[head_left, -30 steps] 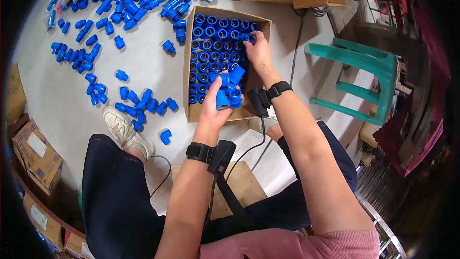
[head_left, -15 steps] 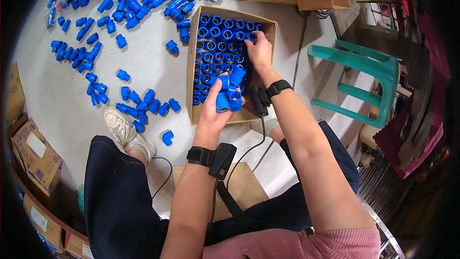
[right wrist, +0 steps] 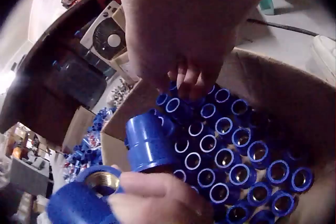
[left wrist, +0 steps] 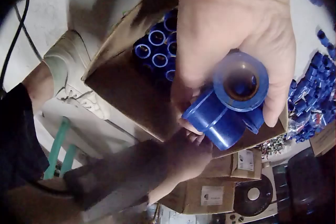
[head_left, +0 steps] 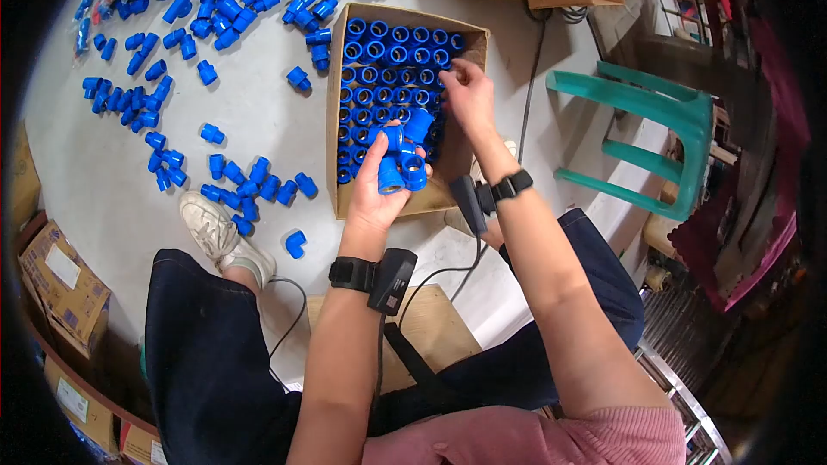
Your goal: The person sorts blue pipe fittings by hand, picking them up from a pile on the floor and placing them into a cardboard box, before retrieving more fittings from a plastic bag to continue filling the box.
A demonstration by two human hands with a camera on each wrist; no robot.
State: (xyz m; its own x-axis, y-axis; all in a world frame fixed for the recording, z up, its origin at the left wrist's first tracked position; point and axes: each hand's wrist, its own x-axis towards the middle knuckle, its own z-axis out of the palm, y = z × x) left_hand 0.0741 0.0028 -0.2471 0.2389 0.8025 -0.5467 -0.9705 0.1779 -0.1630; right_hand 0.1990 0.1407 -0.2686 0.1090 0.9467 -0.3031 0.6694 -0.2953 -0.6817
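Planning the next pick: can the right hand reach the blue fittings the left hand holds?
Probably yes: the right hand is nearby at the carton, and the blue fittings stick out of the left hand, with nothing visible between.

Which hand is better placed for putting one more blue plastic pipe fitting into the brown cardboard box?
Probably the right hand: it reaches into the open brown cardboard box, while the left hand holds several blue plastic pipe fittings.

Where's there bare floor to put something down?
Floor is bare between the open box and the loose blue pieces, and between the white shoe and the left cartons. The far pile and the box's inside are crowded.
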